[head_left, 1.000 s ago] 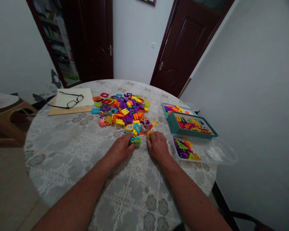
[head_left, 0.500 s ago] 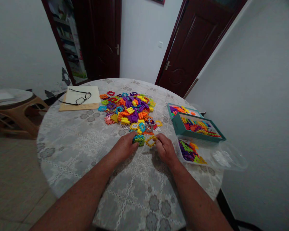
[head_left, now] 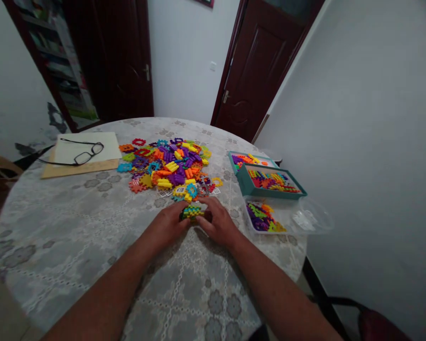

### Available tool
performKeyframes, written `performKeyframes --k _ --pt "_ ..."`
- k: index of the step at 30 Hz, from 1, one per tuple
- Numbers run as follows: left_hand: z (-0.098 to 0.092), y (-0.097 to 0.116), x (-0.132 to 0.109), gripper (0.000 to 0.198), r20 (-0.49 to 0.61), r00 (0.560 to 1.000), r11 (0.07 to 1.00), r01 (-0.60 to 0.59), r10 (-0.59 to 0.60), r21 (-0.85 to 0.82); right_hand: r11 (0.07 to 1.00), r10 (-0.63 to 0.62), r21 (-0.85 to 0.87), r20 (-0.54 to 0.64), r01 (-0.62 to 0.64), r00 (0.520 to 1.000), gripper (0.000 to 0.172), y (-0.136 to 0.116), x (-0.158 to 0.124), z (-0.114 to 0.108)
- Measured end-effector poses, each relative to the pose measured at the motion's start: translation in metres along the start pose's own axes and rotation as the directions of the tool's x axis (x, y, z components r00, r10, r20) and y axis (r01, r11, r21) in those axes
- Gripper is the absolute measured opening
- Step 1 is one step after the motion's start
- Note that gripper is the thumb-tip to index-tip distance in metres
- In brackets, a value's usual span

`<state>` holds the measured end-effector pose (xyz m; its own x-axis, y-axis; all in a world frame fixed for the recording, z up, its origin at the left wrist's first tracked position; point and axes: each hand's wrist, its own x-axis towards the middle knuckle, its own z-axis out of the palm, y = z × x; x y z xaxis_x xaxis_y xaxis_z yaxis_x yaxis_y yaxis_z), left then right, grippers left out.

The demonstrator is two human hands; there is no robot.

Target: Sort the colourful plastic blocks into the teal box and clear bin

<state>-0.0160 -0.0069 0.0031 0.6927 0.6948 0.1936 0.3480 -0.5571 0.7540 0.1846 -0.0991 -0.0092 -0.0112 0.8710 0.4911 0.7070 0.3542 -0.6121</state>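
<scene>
A small block assembly (head_left: 190, 211) of green, blue and yellow plastic pieces rests on the round table (head_left: 74, 222) just in front of me. My left hand (head_left: 170, 222) grips it from the left, fingers curled round it. My right hand (head_left: 216, 220) presses against its right side, fingers closed over it; the yellow frame piece seen earlier is hidden between the hand and the assembly. Just beyond the hands lies a big heap of loose coloured pieces (head_left: 166, 166).
A teal box (head_left: 270, 182) of sorted pieces, a second teal tray (head_left: 246, 160) behind it and a clear plastic container (head_left: 284, 215) stand at the right. Glasses (head_left: 81, 154) lie on paper at the far left. Dark doors (head_left: 255, 66) behind; a wall on the right.
My right hand picked a yellow frame piece from the heap's edge and brought it left against the assembly. Both hands drew slightly toward me. The camera swung right.
</scene>
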Motion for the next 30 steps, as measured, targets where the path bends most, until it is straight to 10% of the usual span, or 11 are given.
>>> performKeyframes --k 11,21,30 --pt "0.003 0.006 0.001 0.057 0.090 0.996 0.999 -0.001 0.004 -0.041 0.991 0.121 -0.075 0.120 -0.113 0.985 0.019 -0.015 0.006 -0.026" --pt "0.002 0.002 0.002 0.032 0.049 0.996 0.995 -0.074 0.071 0.071 0.950 0.236 -0.166 -0.177 -0.266 0.955 0.014 -0.024 0.013 -0.110" --pt "0.002 0.004 0.002 0.029 0.048 0.997 0.993 -0.070 0.066 0.095 0.756 0.150 -0.585 -0.282 -0.294 0.948 0.029 0.034 0.027 -0.201"
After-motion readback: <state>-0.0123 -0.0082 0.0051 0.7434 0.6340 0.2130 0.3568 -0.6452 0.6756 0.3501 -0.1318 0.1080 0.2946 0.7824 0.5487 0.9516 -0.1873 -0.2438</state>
